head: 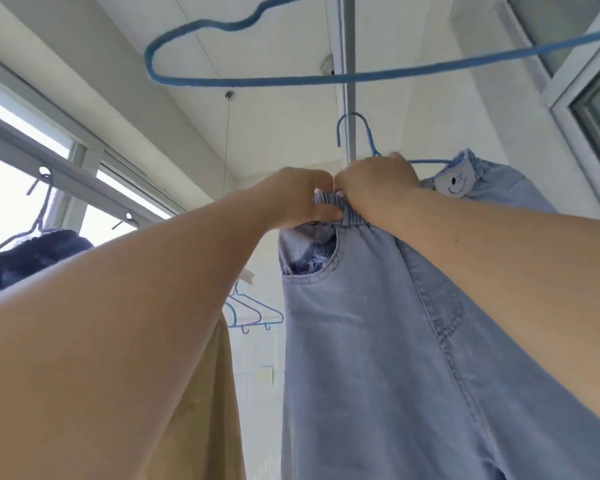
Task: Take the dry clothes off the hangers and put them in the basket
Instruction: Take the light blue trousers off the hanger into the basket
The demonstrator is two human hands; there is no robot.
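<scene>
Light blue denim trousers (368, 334) hang from a blue hanger (369, 136) hooked on a grey rail (349, 98) overhead. Both my hands are raised to the elastic waistband. My left hand (298, 199) pinches the bunched waistband from the left, thumb underneath. My right hand (378, 185) grips the waistband and the hanger's shoulder right beside it, knuckles touching the left hand. The far end of the waistband, with a smiley label (452, 183), still lies over the hanger. No basket is in view.
An empty blue hanger (257, 77) hangs close above my head. A dark garment (32, 258) on a grey hanger is at the left by the window. A tan garment (201, 410) hangs behind my left arm. Several empty hangers (250, 313) hang further back.
</scene>
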